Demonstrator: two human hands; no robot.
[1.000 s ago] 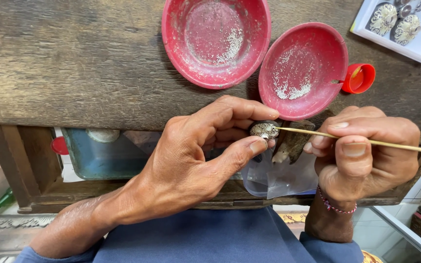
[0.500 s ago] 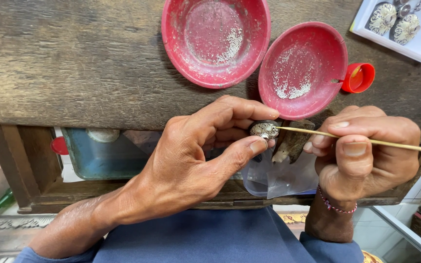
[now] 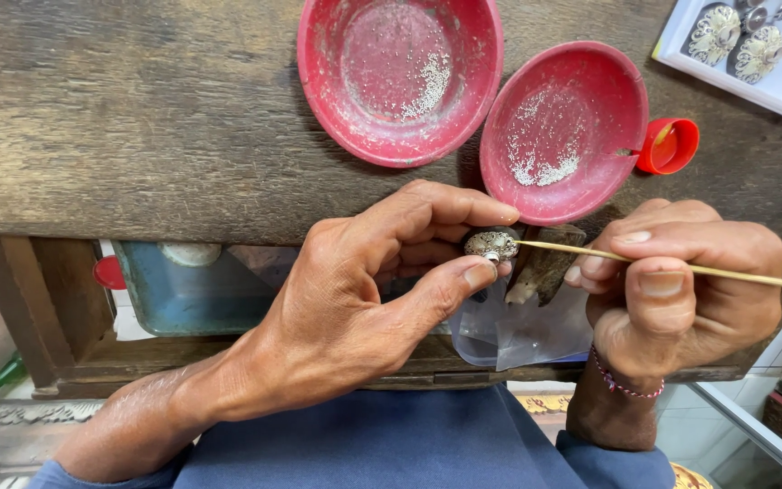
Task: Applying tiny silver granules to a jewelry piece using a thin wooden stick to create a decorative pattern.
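Note:
My left hand (image 3: 364, 308) pinches a small silver filigree piece (image 3: 491, 244) between thumb and forefinger, just at the near edge of the wooden bench (image 3: 138, 118). My right hand (image 3: 681, 299) grips a thin wooden stick (image 3: 726, 272), whose tip touches the silver piece from the right. Behind the fingers a dark wooden peg (image 3: 545, 267) juts from the bench edge. Two red bowls hold tiny silver granules: a larger one (image 3: 400, 77) at the back and a smaller one (image 3: 563, 131) right above my hands.
A small red cap (image 3: 669, 147) lies beside the smaller bowl. A white tray (image 3: 753, 54) with finished silver ornaments sits at the top right. Under the bench hang a clear plastic bag (image 3: 518, 330) and a blue bin (image 3: 192, 290).

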